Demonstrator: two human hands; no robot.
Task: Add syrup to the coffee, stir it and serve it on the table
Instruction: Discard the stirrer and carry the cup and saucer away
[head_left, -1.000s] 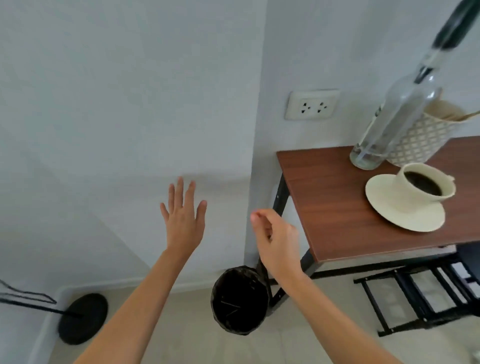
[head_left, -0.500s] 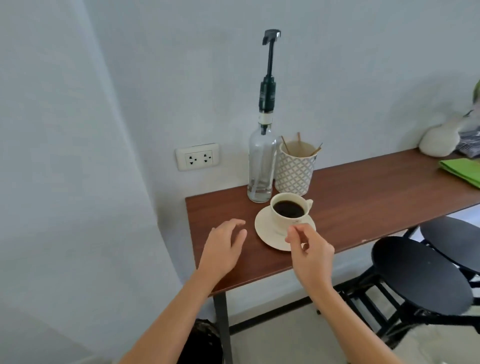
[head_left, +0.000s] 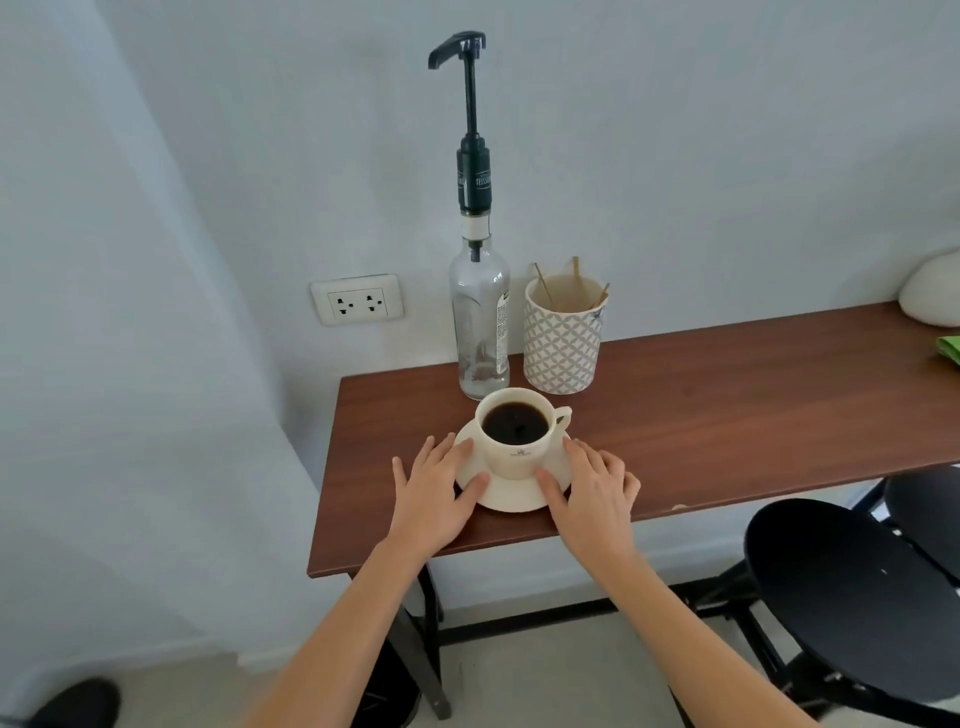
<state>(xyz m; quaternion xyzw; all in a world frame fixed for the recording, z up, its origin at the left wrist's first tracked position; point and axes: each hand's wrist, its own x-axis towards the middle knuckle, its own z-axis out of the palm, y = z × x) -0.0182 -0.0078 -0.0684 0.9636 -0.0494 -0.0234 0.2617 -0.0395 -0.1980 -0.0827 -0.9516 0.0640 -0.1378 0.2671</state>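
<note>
A cream cup of black coffee (head_left: 511, 431) stands on a cream saucer (head_left: 511, 496) near the front left of the brown table (head_left: 727, 405). My left hand (head_left: 436, 493) rests on the saucer's left rim, my right hand (head_left: 592, 491) on its right rim, fingers spread and thumbs on top of the rim. Behind the cup stands a clear glass syrup bottle (head_left: 480, 317) with a tall dark pump, its spout pointing left. Beside it a patterned cup (head_left: 562, 335) holds several wooden stir sticks.
A wall socket (head_left: 357, 300) is left of the bottle. Black round stools (head_left: 852, 592) stand at the right under the table edge. A white object (head_left: 932, 291) and something green (head_left: 948, 349) lie at the table's far right. A wall corner juts out at the left.
The view swung from the floor and bin up to the table. Both hands moved forward from the air onto the two sides of the saucer.
</note>
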